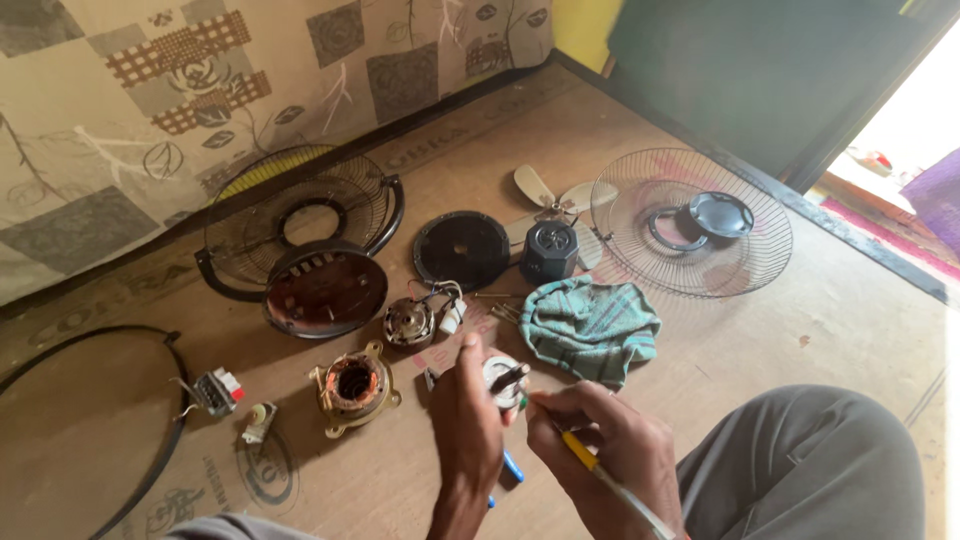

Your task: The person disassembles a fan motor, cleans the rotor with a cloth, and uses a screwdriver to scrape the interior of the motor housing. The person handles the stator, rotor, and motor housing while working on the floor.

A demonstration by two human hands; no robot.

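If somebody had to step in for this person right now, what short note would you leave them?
Left hand holds a small round white motor part with a dark shaft.
Right hand grips a yellow-handled tool, tip at that part.
On the floor: stator with copper winding, rotor, black round cover, fan blades with hub, wire guard, green cloth.
Done: fan lies dismantled.
Left: everything remains unassembled.

Wire metal grille [690,225], woven green cloth [590,328], copper-wound stator [355,385], matt cardboard floor [830,320]
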